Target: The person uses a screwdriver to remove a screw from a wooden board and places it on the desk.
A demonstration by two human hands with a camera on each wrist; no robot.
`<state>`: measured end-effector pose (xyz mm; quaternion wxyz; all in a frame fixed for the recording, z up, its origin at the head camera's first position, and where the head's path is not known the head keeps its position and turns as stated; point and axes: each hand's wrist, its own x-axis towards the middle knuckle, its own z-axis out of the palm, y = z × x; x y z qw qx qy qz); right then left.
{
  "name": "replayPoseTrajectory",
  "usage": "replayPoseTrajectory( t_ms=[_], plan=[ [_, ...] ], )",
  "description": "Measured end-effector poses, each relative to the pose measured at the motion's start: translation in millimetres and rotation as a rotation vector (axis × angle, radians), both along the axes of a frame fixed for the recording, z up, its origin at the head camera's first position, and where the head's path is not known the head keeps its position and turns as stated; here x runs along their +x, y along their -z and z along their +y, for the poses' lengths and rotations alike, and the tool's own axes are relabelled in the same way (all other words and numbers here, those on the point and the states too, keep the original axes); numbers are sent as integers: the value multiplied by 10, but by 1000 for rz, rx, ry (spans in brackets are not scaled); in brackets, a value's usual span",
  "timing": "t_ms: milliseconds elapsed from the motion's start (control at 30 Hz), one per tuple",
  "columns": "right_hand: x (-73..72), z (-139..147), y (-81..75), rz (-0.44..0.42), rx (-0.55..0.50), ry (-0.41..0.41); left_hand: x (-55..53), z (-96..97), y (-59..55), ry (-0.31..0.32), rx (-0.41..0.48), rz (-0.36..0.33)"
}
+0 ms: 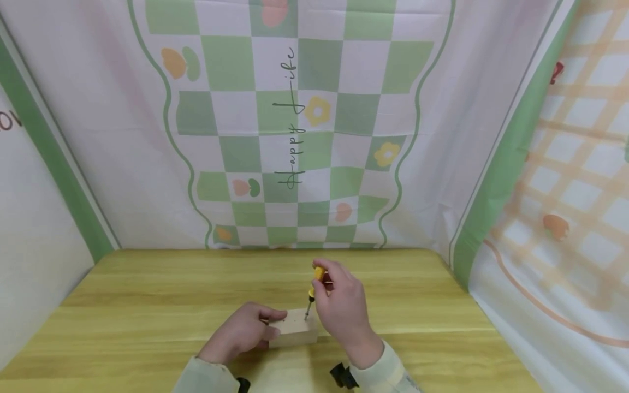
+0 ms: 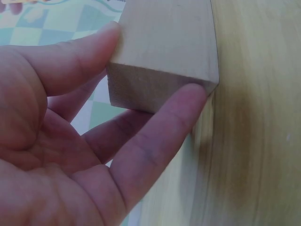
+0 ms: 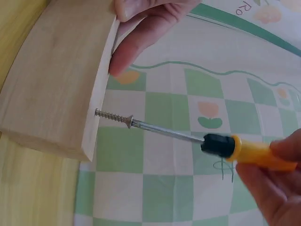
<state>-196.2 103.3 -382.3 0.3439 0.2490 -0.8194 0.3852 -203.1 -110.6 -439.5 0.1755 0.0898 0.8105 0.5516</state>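
A pale wooden block rests on the table, with a few small dark holes or marks in its upper face. My left hand grips its left end; in the left wrist view the thumb lies along one edge and a fingertip presses the end face of the block. A yellow and black screwdriver is pinched by its handle in my right hand. Its shaft meets the head of a screw, whose tip is in the block near the right end. Most of the thread stands out of the wood.
The wood-grain table runs back to a hanging cloth with green and white checks. More printed cloth hangs on the right, and a white panel on the left. Black wrist straps show by the sleeves.
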Motion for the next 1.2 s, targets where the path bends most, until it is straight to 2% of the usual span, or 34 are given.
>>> replayPoseTrajectory(
  t_ms=[100,167,200,267,400,500,633,733,833,933,967,1033,1200],
  plan=[
    [0,40,-30,-122,-36,-95,6,3,-5,0,0,2],
    [-5,67,-46,-180,-39,-116,9,4,-3,-1,-2,3],
    [-7,77,-53,-183,-22,-100,10,4,0,-2,-1,4],
    [-8,85,-62,-150,26,-37,10,1,5,-5,2,5],
    [2,80,-73,-2,146,140,11,2,17,-2,6,7],
    [13,66,-81,36,151,186,14,8,14,1,9,9],
    [23,34,-103,-4,108,189,15,5,6,-2,13,9],
    [30,16,-135,-69,70,147,13,1,-2,1,2,14],
    [23,42,-195,-180,58,32,12,5,-7,-1,-5,16],
    [1,98,-258,-291,89,-64,15,11,-1,-13,1,14],
    [-5,116,-273,-310,113,-71,17,12,3,-14,11,9],
    [-14,135,-290,-286,189,-36,21,14,9,-18,24,5],
    [-16,121,-300,-91,344,112,27,13,9,-18,33,7]
  ],
)
